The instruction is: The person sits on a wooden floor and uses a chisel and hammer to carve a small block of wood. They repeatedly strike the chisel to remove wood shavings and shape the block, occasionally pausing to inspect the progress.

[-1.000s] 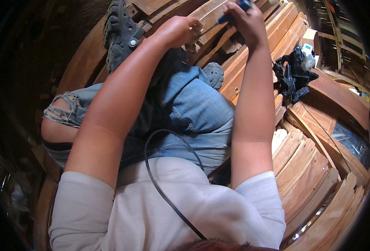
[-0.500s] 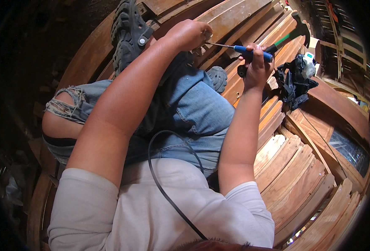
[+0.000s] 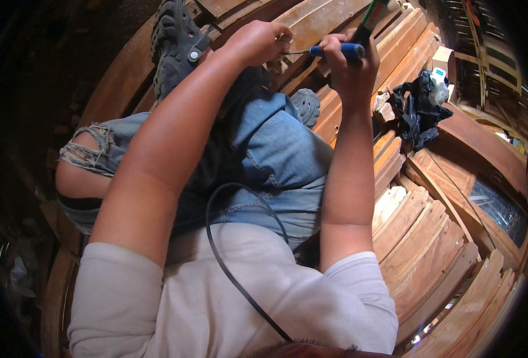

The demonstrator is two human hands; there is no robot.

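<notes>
My right hand (image 3: pixel 354 68) is closed around two tools at once. Between its thumb and fingers lies a screwdriver (image 3: pixel 352 51) with a blue handle, its thin metal shaft pointing left. A hammer (image 3: pixel 372 15) with a green and black handle rises from the same hand; its head is out of the picture. My left hand (image 3: pixel 261 43) is closed at the screwdriver's tip, fingers bent. What the left fingers pinch is too small to make out. Just beyond both hands lies a brown wooden board (image 3: pixel 326 25).
Stacked wooden pieces (image 3: pixel 416 250) fill the right side. A black plastic bag (image 3: pixel 418 110) lies right of my right forearm. Below my hands are my legs in torn jeans (image 3: pixel 282 143) and a dark clog (image 3: pixel 177 53). A black cable (image 3: pixel 228 268) loops over my shirt.
My right hand has moved up and slightly left with both tools. The hammer has swung upright, its head leaving the picture. My left hand has shifted slightly up and left.
</notes>
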